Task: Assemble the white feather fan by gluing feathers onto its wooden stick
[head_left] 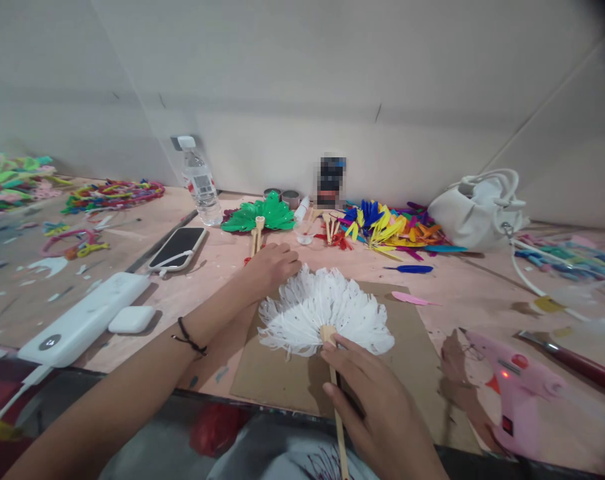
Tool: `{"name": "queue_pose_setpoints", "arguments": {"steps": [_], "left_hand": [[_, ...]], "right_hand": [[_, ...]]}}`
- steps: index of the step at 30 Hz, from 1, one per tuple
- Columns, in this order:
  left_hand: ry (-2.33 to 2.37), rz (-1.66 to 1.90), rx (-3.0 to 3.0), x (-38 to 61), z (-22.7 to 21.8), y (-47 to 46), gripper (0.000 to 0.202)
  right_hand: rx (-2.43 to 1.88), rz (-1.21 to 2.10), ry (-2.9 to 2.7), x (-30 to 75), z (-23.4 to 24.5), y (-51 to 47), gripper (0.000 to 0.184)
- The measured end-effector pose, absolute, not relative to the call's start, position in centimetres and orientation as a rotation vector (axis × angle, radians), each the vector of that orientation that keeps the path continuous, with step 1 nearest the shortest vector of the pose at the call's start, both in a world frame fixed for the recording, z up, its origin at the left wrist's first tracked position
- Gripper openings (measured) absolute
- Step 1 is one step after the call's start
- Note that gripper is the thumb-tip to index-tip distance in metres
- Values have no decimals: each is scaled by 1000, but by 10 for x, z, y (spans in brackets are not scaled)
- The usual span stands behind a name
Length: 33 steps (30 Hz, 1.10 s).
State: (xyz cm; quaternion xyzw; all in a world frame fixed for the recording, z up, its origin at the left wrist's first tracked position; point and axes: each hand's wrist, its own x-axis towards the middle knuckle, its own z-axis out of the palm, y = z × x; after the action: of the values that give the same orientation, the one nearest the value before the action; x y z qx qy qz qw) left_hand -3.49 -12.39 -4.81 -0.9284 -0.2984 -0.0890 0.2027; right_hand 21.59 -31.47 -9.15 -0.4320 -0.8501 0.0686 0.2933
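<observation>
A white feather fan (327,307) with small shiny dots lies on a brown cardboard sheet (277,380), its wooden handle pointing down at me. My right hand (377,393) is closed around the handle's upper part, with fingertips pressing just below the feathers. At the fan's upper left edge is my left hand (272,267), palm down, its fingers bent close together. Their tips are hidden, so whether they pinch a feather does not show. Just beyond that hand, a green feather fan (259,215) with a wooden handle lies on the table.
A pink glue gun (515,387) with a lit red light stands at right, near a dark red-handled tool (577,363). Loose coloured feathers (387,227) lie behind the cardboard, beside a white bag (475,213). Leftward are a phone (178,249), power bank (89,317) and water bottle (201,183).
</observation>
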Motion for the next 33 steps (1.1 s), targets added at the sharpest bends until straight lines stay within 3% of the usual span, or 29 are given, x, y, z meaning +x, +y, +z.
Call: {"name": "queue_pose_setpoints", "arguments": {"steps": [18, 33], "left_hand": [[-845, -314, -2625, -46, -52, -110, 23], [-828, -308, -2715, -39, -60, -117, 19]], "right_hand": [[-1152, 202, -2253, 216, -92, -315, 38], [-1111, 150, -2253, 217, -92, -314, 37]]}}
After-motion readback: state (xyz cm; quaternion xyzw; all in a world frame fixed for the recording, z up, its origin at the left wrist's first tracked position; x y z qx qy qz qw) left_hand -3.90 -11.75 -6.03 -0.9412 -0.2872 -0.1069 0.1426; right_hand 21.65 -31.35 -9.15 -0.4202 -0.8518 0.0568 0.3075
